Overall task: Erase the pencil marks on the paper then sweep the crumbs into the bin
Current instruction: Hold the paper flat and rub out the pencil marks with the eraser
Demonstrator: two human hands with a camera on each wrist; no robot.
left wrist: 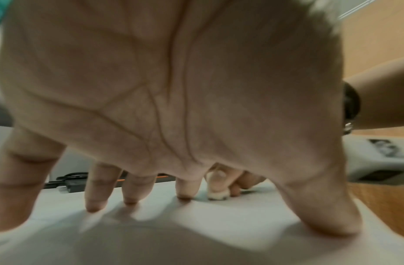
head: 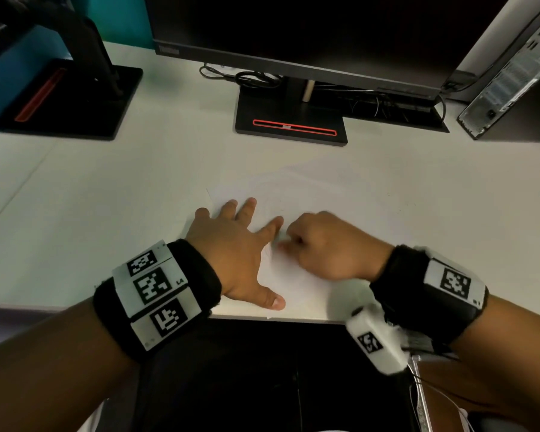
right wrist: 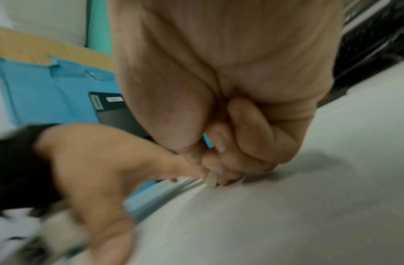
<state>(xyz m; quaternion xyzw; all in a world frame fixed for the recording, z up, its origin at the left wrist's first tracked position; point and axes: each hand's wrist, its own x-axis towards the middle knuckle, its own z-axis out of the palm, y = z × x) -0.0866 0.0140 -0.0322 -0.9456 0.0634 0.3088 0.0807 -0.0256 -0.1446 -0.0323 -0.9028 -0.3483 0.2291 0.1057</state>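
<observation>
A white sheet of paper (head: 306, 194) lies on the white desk near its front edge, with faint pencil marks (head: 281, 207) on it. My left hand (head: 240, 244) lies flat on the paper's left part, fingers spread and pressing down. My right hand (head: 321, 244) is curled just right of the left forefinger and pinches a small white eraser (left wrist: 218, 195), whose tip touches the paper (right wrist: 287, 206). The eraser (right wrist: 211, 180) shows below the fingertips in the right wrist view. The right hand is blurred by motion. No bin is in view.
A monitor stand (head: 290, 123) with a red slot stands behind the paper, with cables (head: 243, 77) beside it. A second stand (head: 72, 98) is at the far left and a computer case (head: 518, 85) at the far right. The desk's front edge (head: 293, 319) runs under my wrists.
</observation>
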